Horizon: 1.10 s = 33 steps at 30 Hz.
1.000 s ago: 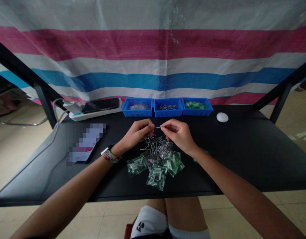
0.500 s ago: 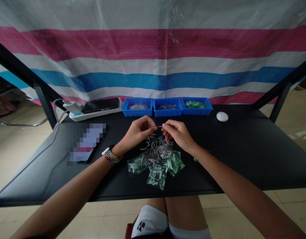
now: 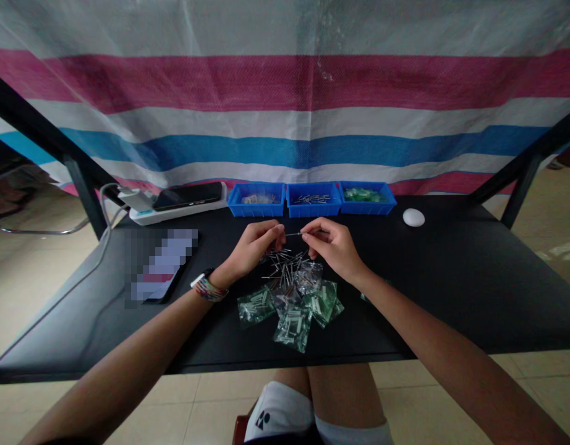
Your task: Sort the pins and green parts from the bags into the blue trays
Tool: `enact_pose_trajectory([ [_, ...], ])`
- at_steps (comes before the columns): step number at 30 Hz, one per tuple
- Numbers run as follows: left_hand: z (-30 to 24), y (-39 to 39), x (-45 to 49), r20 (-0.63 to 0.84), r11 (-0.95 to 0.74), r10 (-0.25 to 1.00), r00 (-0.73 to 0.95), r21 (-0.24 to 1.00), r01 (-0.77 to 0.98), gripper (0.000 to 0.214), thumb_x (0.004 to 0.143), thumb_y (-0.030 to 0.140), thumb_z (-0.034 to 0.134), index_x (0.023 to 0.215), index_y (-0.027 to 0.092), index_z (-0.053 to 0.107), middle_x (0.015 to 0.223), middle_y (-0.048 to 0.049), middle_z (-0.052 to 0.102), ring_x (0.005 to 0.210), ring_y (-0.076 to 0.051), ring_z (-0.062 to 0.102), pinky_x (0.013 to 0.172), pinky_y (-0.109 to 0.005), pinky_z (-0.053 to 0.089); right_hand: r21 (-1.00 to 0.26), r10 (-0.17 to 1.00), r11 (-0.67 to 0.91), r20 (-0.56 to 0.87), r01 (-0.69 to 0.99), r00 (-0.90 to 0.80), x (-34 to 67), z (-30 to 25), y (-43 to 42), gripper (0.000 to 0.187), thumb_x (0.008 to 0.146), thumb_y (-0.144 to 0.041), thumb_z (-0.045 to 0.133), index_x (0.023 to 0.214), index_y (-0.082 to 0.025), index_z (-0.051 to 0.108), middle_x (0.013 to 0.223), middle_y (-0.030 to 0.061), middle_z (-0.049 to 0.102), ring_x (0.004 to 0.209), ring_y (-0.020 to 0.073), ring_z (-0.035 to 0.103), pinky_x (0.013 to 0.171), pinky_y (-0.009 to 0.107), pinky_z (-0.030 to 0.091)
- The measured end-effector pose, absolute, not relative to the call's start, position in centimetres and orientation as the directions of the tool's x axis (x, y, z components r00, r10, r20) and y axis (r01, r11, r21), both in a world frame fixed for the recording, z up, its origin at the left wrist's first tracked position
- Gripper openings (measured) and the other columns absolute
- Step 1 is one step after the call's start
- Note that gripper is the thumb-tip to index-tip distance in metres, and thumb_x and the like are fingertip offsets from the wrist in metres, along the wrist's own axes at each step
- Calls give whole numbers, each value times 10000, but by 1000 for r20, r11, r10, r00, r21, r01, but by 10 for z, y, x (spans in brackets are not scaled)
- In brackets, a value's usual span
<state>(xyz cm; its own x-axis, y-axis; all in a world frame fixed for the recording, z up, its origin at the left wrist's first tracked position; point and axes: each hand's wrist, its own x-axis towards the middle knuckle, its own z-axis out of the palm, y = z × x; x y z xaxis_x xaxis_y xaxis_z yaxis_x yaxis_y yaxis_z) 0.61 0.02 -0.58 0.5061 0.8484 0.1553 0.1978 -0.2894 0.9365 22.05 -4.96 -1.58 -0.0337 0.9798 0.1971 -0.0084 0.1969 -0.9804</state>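
My left hand [image 3: 256, 246] and my right hand [image 3: 331, 246] meet over the middle of the black table [image 3: 452, 278]. Both pinch the ends of one thin metal pin [image 3: 293, 234] held level between them. Right under the hands lies a loose heap of similar metal pins [image 3: 282, 264]. Nearer to me, several small clear and green plastic bags [image 3: 292, 309] with small parts lie in a cluster. A watch and a beaded band sit on my left wrist.
Three blue bins [image 3: 313, 199] stand in a row at the back of the table, holding small parts. A white power strip with a dark phone [image 3: 185, 196] on it is back left. Another phone [image 3: 159, 266] lies left, a white oval object [image 3: 413, 217] back right.
Both hands have risen slightly and kept their pinch on the pin; the gap between the fingertips has widened a little. Nothing else on the table has moved.
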Motion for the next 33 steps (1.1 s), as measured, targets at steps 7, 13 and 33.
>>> enact_pose_trajectory([
  [7, -4, -2, 9, 158, -279, 841, 517, 947, 163, 388, 968, 495, 655, 754, 172, 635, 658, -13, 647, 625, -143, 575, 614, -254, 453, -977, 977, 213, 213, -2, -28, 221, -17, -49, 216, 843, -384, 796, 923, -197, 724, 811, -1, 676, 530, 103, 627, 460, 230, 514],
  [13, 0, -5, 10, 204, -283, 833, 515, 956, 78, 303, 943, 434, 732, 841, 168, 631, 693, -2, 656, 637, -131, 582, 603, -238, 454, -989, 992, 119, 122, -92, -23, 222, -18, -47, 269, 818, -402, 789, 989, -209, 716, 865, -5, 700, 536, 104, 644, 474, 236, 556],
  [33, -4, -1, 8, 137, -226, 818, 558, 970, 94, 255, 965, 409, 632, 938, 157, 660, 715, -2, 664, 604, -133, 608, 560, -245, 438, -983, 997, 78, 78, -169, 6, 222, -19, -45, 178, 725, -302, 821, 803, -203, 695, 764, -18, 666, 639, 133, 671, 500, 228, 565],
])
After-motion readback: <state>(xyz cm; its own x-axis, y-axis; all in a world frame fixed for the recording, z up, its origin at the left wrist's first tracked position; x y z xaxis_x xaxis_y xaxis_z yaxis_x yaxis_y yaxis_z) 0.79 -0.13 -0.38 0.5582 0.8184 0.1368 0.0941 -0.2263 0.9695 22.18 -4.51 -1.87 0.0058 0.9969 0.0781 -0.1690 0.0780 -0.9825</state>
